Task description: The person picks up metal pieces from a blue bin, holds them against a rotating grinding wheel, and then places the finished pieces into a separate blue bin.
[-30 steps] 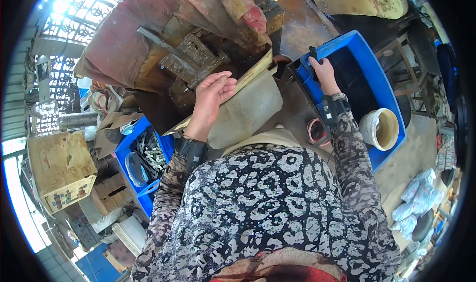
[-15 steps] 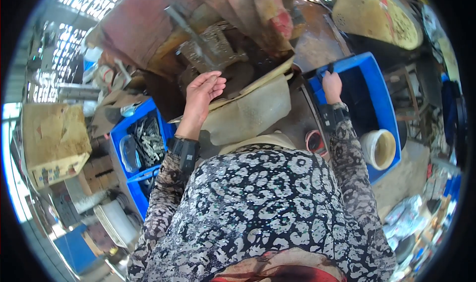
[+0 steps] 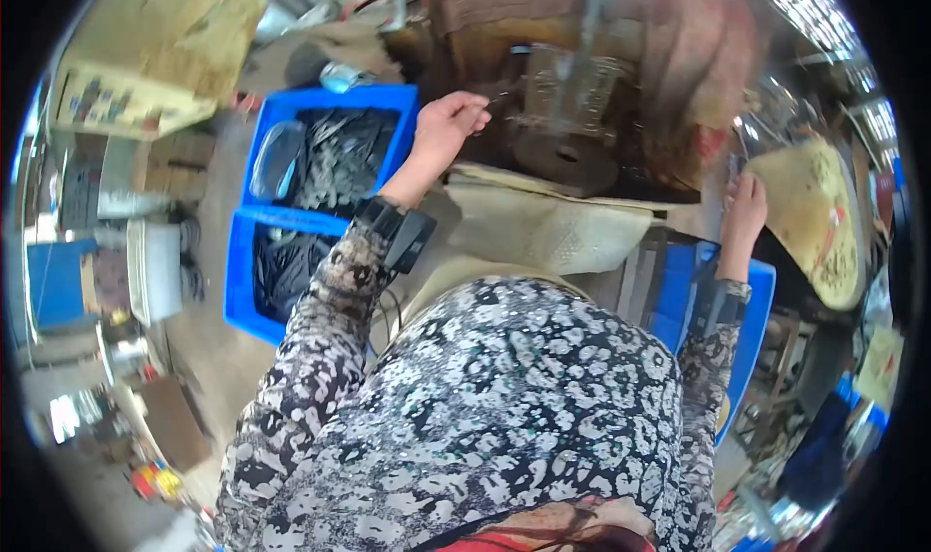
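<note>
Two hands are in view: the left hand [image 3: 451, 125], thumb and fingertips pinched closed, though whether they grip anything cannot be told, and the right hand [image 3: 744, 208], too blurred to tell if its fingers hold something. The left is nearest one block [image 3: 541, 88], just right of its fingertips, with one rod [image 3: 592, 18] above and one disc [image 3: 541, 174] below. Three blue bins show: an upper bin [image 3: 335, 96] of strips [image 3: 335, 159] and a lower bin [image 3: 236, 271], touching, at left, and a right bin [image 3: 761, 295] under the right forearm. One pale sheet [image 3: 553, 227] hangs along the trough's near edge. The right hand lies between that edge's right end and one yellowish board [image 3: 810, 203]; floor [image 3: 208, 261] shows left of the lower bin.
</note>
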`<state>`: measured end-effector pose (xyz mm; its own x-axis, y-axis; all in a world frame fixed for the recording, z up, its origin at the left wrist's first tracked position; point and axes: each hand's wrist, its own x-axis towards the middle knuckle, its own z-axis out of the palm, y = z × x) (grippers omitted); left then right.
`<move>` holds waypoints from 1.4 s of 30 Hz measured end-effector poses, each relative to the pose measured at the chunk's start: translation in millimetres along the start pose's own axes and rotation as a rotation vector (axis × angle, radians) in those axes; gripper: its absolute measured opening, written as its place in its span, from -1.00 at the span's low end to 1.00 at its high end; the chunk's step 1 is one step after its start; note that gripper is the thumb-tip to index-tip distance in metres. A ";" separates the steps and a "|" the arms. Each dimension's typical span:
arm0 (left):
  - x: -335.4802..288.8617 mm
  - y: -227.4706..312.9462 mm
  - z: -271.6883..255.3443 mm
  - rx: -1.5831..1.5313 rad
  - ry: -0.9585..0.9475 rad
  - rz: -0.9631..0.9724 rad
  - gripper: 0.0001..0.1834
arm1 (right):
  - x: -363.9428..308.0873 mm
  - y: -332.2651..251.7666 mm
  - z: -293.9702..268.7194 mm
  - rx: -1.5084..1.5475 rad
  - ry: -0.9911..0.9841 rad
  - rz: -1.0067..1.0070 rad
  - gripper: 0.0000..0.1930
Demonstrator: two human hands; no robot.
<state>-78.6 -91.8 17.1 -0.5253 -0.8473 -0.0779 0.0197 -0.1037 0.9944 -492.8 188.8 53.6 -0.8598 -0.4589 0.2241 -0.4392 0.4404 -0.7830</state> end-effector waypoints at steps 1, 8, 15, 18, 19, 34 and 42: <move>-5.1 6.9 -4.1 -0.023 0.036 0.019 -0.84 | 2.2 -22.5 14.1 0.104 -0.060 -0.021 -0.67; -37.7 3.0 -98.5 0.052 0.387 0.133 -0.82 | -36.0 -84.7 81.2 -0.012 -0.389 -0.155 -0.61; -34.5 -72.8 -136.3 0.552 0.509 0.083 -0.79 | -26.2 -38.8 54.2 -0.167 -0.373 -0.223 -0.63; -30.4 -102.9 -135.4 0.677 0.391 0.057 -0.81 | -38.5 -38.1 39.3 -0.334 -0.351 -0.334 -0.64; -27.3 -104.3 -127.2 0.674 0.383 0.059 -0.81 | -45.8 -36.3 35.4 -0.340 -0.346 -0.328 -0.64; -7.3 -139.5 -103.0 1.392 0.376 -0.191 -0.76 | -91.5 -43.1 61.8 -0.397 -0.435 -0.163 -0.69; -9.7 -123.7 -99.3 1.409 0.416 0.039 -0.79 | -87.1 -35.0 57.4 -0.421 -0.429 -0.161 -0.72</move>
<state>8.6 -122.4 -112.2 -0.2614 -0.9487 0.1780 -0.9281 0.2977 0.2235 -387.6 169.0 28.2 -0.6314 -0.7754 -0.0010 -0.6949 0.5664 -0.4430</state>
